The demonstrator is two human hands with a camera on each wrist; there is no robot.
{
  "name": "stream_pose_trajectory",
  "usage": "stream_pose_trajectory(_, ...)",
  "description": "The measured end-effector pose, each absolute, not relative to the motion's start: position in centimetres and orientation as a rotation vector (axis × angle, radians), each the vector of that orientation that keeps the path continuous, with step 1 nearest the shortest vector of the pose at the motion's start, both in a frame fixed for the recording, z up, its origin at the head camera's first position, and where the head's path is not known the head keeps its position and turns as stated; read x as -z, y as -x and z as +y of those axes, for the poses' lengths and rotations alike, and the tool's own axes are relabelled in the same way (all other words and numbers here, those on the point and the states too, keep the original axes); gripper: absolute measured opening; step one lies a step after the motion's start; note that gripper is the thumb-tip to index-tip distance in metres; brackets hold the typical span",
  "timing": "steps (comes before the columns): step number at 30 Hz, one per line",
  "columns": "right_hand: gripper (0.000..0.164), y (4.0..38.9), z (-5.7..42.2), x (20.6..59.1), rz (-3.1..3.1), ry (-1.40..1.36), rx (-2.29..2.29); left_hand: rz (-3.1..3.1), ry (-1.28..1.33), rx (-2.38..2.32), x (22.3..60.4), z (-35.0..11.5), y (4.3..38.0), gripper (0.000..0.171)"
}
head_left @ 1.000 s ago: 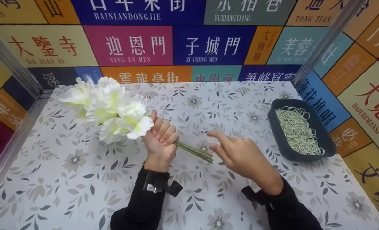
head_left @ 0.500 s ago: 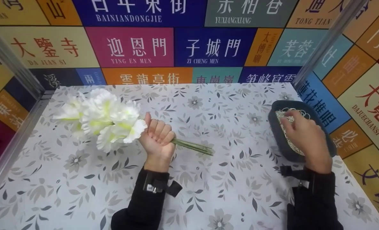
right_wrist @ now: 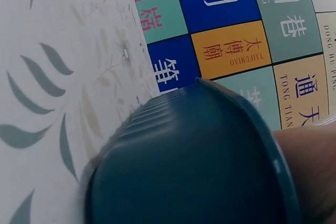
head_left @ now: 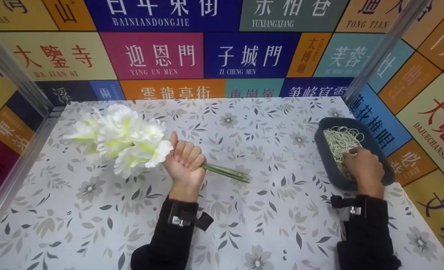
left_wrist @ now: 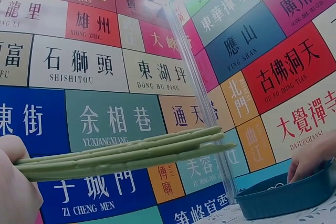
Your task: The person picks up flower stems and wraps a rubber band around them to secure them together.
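Note:
My left hand (head_left: 186, 167) grips a bunch of white artificial flowers (head_left: 120, 138) by their green stems (head_left: 227, 172), holding it over the table with the blooms to the left. The stem ends stick out past the fist to the right; in the left wrist view the stems (left_wrist: 126, 153) cross the middle. At the right, my right hand (head_left: 366, 168) reaches into a dark blue-green tub (head_left: 372, 140) of pale rubber bands (head_left: 341, 138). Its fingers are bent down into the pile, their tips hidden. The tub's outer wall (right_wrist: 189, 166) fills much of the right wrist view.
A table (head_left: 274, 210) covered in a leaf-and-flower print carries the tub near its right edge. Colourful lettered panels (head_left: 251, 54) stand behind and at both sides, with clear upright corner strips (head_left: 381, 48) between them.
My right hand has moved from beside the stem ends to the tub and down into the rubber bands. My left hand and the flowers have shifted slightly left and lower.

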State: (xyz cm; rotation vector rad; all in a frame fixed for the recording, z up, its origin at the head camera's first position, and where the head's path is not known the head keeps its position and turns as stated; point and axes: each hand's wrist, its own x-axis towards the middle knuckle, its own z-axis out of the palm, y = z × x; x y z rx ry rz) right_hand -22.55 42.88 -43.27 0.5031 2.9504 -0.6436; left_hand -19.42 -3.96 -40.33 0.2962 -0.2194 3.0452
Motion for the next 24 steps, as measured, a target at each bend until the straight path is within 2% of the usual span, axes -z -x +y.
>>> stream_pose_trajectory(9, 0.062, 22.5, 43.0, 44.0, 2.873, -0.53, 0.651, -0.177, -0.272, -3.053, 40.2, -4.1, 19.5, 0.057)
stream_pose_trajectory(17, 0.045, 22.5, 42.5, 44.5, 2.963, -0.465, 0.66, -0.173, -0.331, -3.018, 40.2, -4.4, 19.5, 0.055)
stream_pose_trajectory(24, 0.057, 22.6, 42.9, 43.8, 2.94, -0.456, 0.665, -0.166, -0.26, -3.047, 40.3, -4.5, 19.5, 0.057)
